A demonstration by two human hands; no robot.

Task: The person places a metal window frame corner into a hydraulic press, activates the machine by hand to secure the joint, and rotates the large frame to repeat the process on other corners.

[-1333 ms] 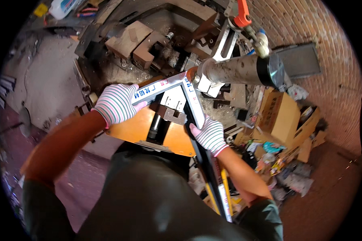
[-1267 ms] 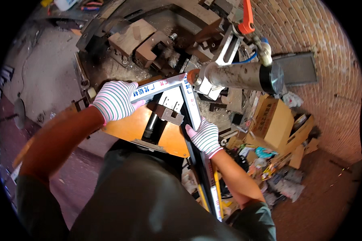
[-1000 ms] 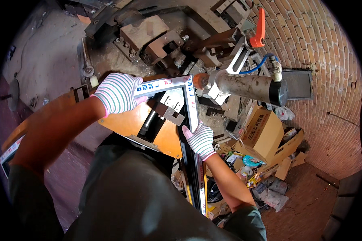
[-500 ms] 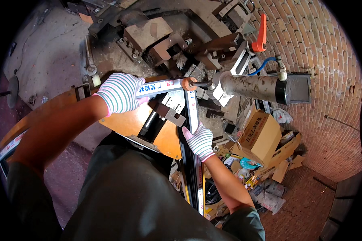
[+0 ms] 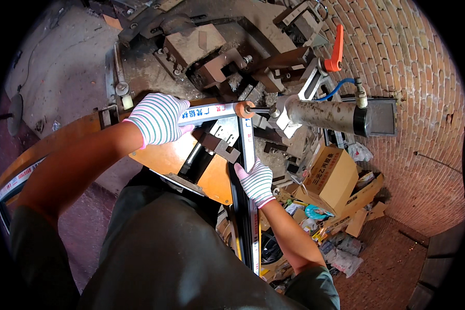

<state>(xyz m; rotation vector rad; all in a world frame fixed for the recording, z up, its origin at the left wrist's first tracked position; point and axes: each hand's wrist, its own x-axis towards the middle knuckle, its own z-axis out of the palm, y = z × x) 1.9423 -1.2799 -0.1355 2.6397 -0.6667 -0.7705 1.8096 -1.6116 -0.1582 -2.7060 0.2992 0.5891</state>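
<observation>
My left hand (image 5: 159, 119), in a striped knit glove, is closed round a metal frame profile (image 5: 206, 112) with printed film on it. This profile meets a second film-covered frame profile (image 5: 247, 142) in a corner. My right hand (image 5: 256, 182), gloved alike, grips that second profile, which runs down toward my body. At the corner, a round orange-brown pad (image 5: 244, 109) on a rod from a pneumatic cylinder (image 5: 323, 114) sits against the profiles. Inside the corner lies a metal clamp block (image 5: 219, 147) above an orange machine table (image 5: 160, 150).
Greasy steel machine blocks (image 5: 196, 44) stand beyond the corner. An orange lever (image 5: 337, 49) and a blue hose (image 5: 341, 85) rise near the cylinder. A cardboard box (image 5: 328, 175) and scrap lie at right, by a brick wall (image 5: 398, 57). Another profile (image 5: 18, 181) shows at far left.
The whole picture has shifted slightly. Both hands keep their holds on the profiles, and the pad stays at the corner.
</observation>
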